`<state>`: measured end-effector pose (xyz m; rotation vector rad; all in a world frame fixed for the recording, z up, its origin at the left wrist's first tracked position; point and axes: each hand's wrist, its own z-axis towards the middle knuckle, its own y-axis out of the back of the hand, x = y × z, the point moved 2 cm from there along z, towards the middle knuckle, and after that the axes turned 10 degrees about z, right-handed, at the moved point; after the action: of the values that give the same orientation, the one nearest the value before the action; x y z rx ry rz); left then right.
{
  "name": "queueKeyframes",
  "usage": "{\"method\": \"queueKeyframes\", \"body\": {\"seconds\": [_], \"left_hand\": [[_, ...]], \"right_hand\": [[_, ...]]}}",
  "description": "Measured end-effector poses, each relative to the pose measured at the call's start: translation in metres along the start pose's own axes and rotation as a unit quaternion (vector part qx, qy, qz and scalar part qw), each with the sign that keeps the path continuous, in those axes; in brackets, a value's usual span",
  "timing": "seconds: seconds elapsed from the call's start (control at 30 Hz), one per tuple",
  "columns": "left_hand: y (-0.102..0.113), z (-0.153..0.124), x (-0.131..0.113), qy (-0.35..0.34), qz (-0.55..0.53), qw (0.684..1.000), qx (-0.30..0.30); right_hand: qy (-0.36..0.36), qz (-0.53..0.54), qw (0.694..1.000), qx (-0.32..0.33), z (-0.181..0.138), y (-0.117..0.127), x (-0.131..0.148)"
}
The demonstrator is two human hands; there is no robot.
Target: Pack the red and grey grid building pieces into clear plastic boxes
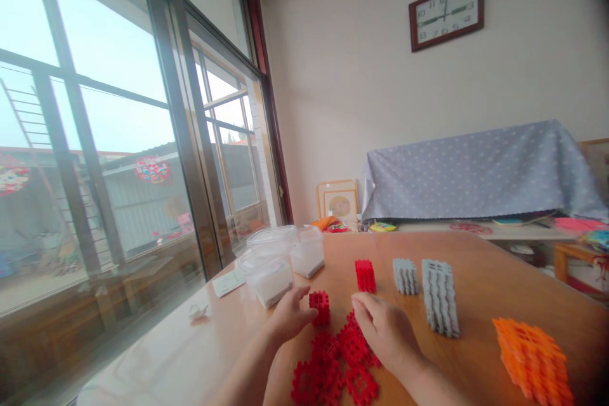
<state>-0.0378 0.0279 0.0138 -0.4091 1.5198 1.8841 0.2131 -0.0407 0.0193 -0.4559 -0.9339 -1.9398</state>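
Note:
My left hand [291,315] is closed round a small stack of red waffle-block tiles [319,306] standing on the wooden table [490,285]. My right hand [384,331] rests curled, fingers down, on a loose heap of red tiles [335,365] just in front of me; whether it grips one is hidden. Farther back stands another short red stack [365,275]. To its right are a small grey stack [405,276] and a taller grey stack [440,297]. A pile of orange tiles [533,358] lies at the right.
Clear plastic lidded boxes [273,263] sit at the table's left, by a small card [227,281]. Large windows run along the left. A cloth-covered piece of furniture [476,171], a framed picture [337,200] and a wall clock [446,11] are behind the table.

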Motion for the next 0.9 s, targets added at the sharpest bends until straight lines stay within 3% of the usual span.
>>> {"method": "queueKeyframes", "body": {"seconds": [0.63, 0.8, 0.9], "left_hand": [[-0.002, 0.000, -0.010, -0.020, -0.062, 0.998, 0.015], [0.007, -0.009, -0.019, -0.025, -0.054, 0.998, -0.015], [0.011, -0.022, -0.031, -0.059, -0.035, 0.998, 0.008]], "right_hand": [[-0.003, -0.008, 1.000, 0.017, 0.000, -0.001, 0.002], [-0.006, -0.034, 0.999, 0.027, -0.001, -0.002, 0.000], [-0.001, -0.042, 0.998, 0.054, -0.002, -0.005, 0.001]]}}
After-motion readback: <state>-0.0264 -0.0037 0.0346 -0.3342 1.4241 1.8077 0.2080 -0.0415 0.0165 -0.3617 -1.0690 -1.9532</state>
